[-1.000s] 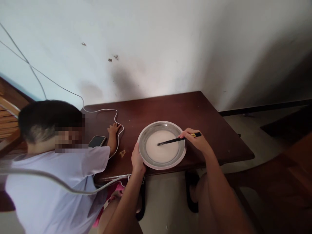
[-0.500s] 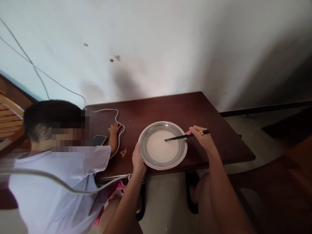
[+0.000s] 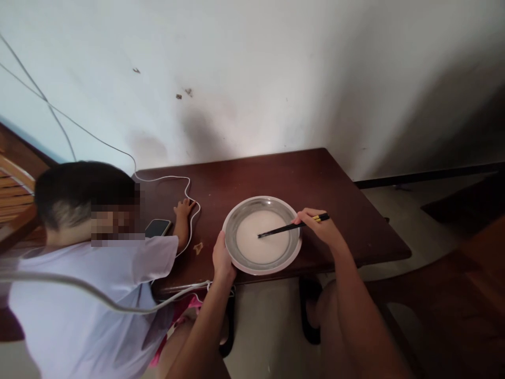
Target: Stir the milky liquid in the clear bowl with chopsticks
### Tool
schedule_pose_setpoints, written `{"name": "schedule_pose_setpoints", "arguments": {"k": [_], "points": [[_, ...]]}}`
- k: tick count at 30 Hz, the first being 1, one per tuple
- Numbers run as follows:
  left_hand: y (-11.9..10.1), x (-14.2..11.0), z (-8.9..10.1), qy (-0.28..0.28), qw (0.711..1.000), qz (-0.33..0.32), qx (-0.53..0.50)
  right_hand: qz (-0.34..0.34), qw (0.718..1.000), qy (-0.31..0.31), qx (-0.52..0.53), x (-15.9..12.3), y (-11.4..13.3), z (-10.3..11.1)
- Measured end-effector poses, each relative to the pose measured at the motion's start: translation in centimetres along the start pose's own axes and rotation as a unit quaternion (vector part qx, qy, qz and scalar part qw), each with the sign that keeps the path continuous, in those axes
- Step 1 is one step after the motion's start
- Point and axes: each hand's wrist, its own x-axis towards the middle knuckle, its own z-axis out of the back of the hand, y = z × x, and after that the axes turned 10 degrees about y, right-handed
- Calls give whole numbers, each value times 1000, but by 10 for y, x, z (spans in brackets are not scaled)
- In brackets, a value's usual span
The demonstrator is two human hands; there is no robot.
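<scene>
Now my right hand (image 3: 321, 231) grips black chopsticks (image 3: 290, 227), tips dipped in white liquid in the steel basin (image 3: 236, 223). My left hand's (image 3: 222, 259) fingers clasp its rim on the desk (image 3: 276, 173).

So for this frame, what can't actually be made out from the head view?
- Chopsticks: the tips sit in the white liquid, so whether they touch the bowl's bottom is hidden.
- Left hand: fingers wrap the metal bowl rim; those beyond it are unseen.
- Phone: partly covered by the other person's shoulder; screen too dark to read.
- White cable: both ends run out of sight.
</scene>
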Motion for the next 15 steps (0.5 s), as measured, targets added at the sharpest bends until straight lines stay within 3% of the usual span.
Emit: {"name": "schedule_pose_setpoints", "arguments": {"k": [2, 6, 12, 15], "points": [[0, -1, -1, -5, 1000, 18, -12, 8, 1000, 8, -9, 0, 1, -1], [1, -1, -1, 8, 999, 34, -26, 8, 998, -55, -23, 0, 1, 3], [5, 4, 3, -5, 999, 28, -28, 15, 1000, 4, -22, 1, 2, -1], [6, 6, 4, -5, 1000, 20, -17, 15, 998, -43, -34, 2, 1, -1]]}}
